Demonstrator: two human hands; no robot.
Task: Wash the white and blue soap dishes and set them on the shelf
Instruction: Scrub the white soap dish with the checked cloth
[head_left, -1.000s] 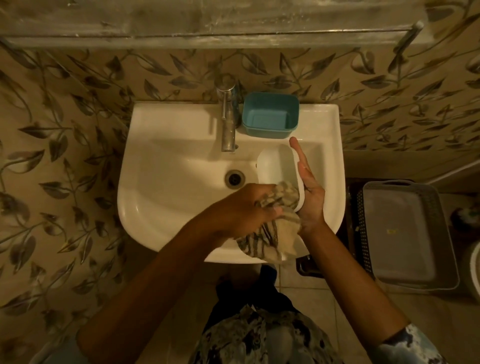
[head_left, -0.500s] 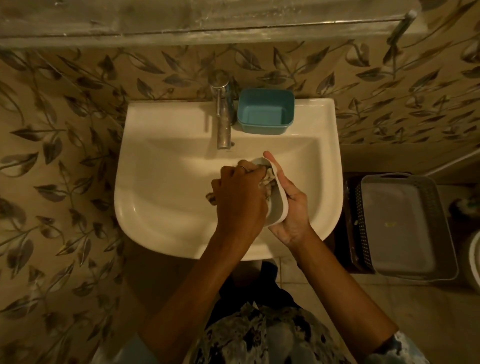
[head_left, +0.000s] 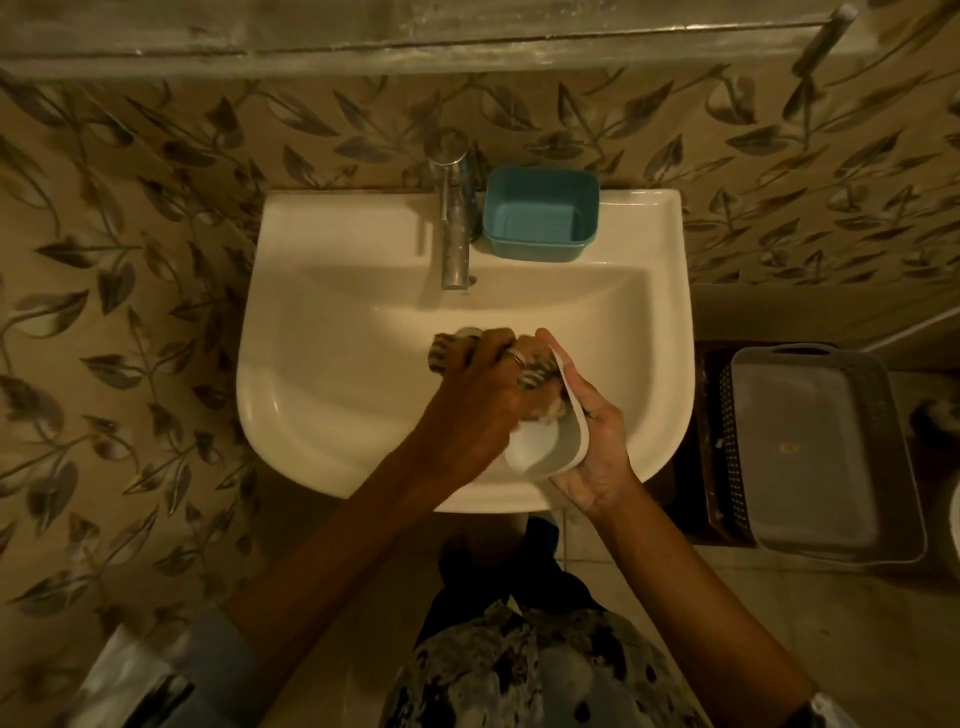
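Over the white sink (head_left: 332, 374), my right hand (head_left: 597, 447) cups the white soap dish (head_left: 550, 447) on its side, opening turned left. My left hand (head_left: 478, 400) is closed on a striped cloth (head_left: 535, 374) and presses it into the dish; one end of the cloth sticks out past my knuckles near the drain. The blue soap dish (head_left: 541, 213) sits empty on the sink's back ledge, just right of the metal tap (head_left: 454, 228). A grey shelf (head_left: 415, 47) runs along the wall above.
A grey plastic basket (head_left: 810, 457) stands on a dark stand to the right of the sink. Leaf-patterned tiles cover the wall and left side. A metal rod (head_left: 821, 36) sticks out at the shelf's right end.
The cloth went from hanging below the dish to being pushed inside it. Both hands with the dish shifted toward the middle of the basin, then slightly back toward me.
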